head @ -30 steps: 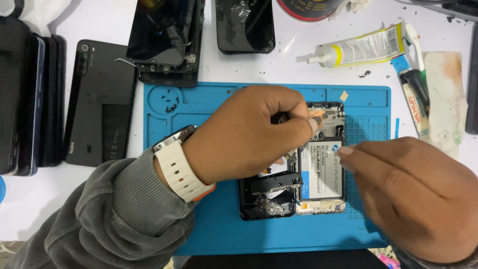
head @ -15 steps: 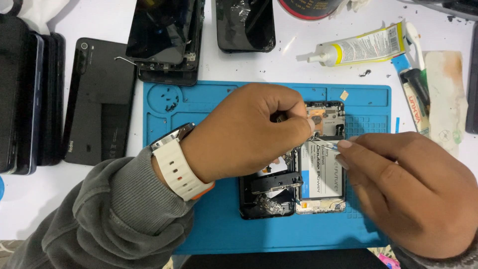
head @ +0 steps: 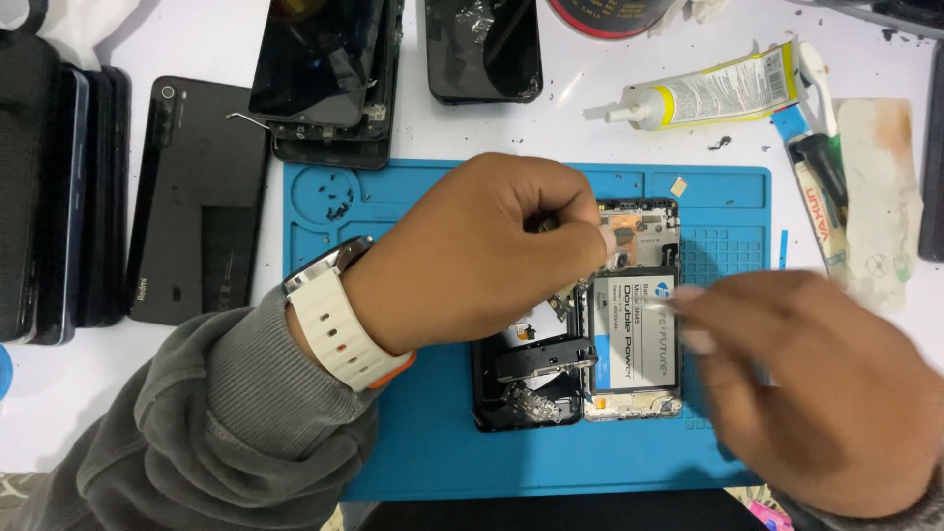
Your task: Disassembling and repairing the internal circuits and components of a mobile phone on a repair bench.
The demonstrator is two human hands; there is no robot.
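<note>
An opened phone point(head: 639, 221) lies face down on a blue work mat point(head: 433, 452), its white and blue battery point(head: 634, 334) and circuit board exposed. My left hand point(head: 482, 256), with a white watch and a grey sleeve, covers the phone's left half. Its curled fingertips pinch at the phone's upper left edge. My right hand point(head: 816, 383) is blurred at the phone's right side, fingertips over the battery's right edge. Blur hides whether it holds anything.
A yellow and white glue tube point(head: 708, 93) lies above the mat, with pry tools point(head: 816, 187) and a stained cloth point(head: 885, 197) to its right. A black phone back point(head: 197, 202), stacked phones point(head: 59, 187) and two dismantled phones point(head: 324, 79) point(head: 482, 49) fill the left and top.
My right hand has shifted down and slightly right along the battery's edge and is now blurred by motion. My left hand has stayed over the phone's top.
</note>
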